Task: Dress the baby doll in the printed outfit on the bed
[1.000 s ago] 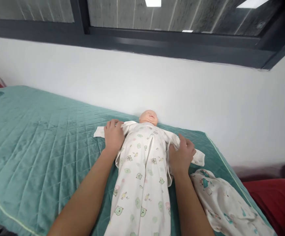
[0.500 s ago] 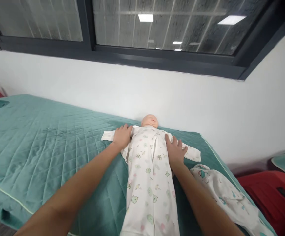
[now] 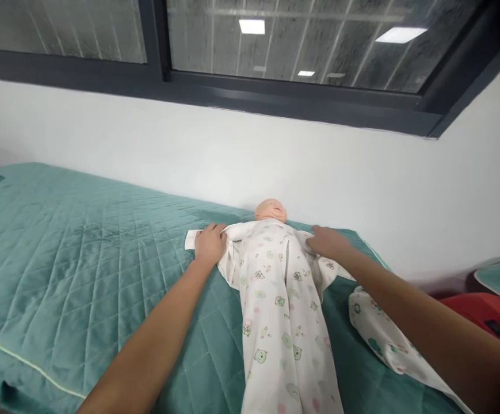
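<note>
Doll, head view: beige-pink smooth-headed doll [image 3: 270,210], face up, head near the white wall [image 3: 146,138].
Garment: long white garment with green and pink animal print [image 3: 288,322], laid over the doll's body, sleeves outspread.
Left hand: grip [image 3: 210,244] curled over the sleeve on its side; closure on fabric cannot be told.
Right hand: grip [image 3: 328,241] at the opposite upper sleeve, fingers bent; fingertip closure cannot be told.
Support: teal quilted fabric bed cover [image 3: 81,276], beneath the doll.
Spare cloth: crumpled white printed cloth [image 3: 388,339], beneath the right forearm.

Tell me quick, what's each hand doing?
Left hand: on one white sleeve; whether it grips can't be told.
Right hand: at the other sleeve; grip unclear.
</note>
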### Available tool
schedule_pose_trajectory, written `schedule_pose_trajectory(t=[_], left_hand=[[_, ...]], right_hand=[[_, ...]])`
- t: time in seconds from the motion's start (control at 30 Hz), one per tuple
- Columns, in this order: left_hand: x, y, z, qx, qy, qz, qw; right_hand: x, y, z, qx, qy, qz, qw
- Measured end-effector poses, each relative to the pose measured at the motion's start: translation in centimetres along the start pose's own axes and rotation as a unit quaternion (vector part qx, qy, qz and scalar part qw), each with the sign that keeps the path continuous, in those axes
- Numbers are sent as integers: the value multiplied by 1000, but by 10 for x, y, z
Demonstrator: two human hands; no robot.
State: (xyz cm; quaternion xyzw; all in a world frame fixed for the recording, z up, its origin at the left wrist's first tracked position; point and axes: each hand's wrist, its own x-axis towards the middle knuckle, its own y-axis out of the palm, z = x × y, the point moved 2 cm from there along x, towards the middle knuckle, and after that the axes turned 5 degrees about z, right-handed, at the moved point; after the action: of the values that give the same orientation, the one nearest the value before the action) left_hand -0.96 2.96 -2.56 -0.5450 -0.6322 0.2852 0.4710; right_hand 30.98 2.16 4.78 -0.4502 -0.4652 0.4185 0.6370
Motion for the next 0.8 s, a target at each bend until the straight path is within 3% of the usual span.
schedule_pose_trajectory(t=[0.03, 0.1, 0.17, 0.23, 0.37, 0.57, 0.8], left_hand=[[0, 0, 0, -3, -2, 0, 1000], [1, -1, -1, -5, -6, 0, 1000], [0, -2, -2, -3, -7, -4, 1000], [-1, -2, -2, 2, -6, -10, 1000], [0, -1, 1, 9, -11, -4, 1000], [4, 0, 1, 20, -15, 8, 1000], [0, -2, -1, 20, -2, -28, 999]], right_hand=[[3, -4, 14, -3, -21, 24, 999], [2, -10, 52, 11, -129, 62, 990], [-7, -11, 97, 16, -275, 71, 959], [-18, -3, 140, -51, -380, 96, 919], [-28, 27, 196, -173, -410, 135, 885], [-13, 54, 211, -195, -404, 173, 877], [-12, 33, 199, -207, -413, 179, 869]])
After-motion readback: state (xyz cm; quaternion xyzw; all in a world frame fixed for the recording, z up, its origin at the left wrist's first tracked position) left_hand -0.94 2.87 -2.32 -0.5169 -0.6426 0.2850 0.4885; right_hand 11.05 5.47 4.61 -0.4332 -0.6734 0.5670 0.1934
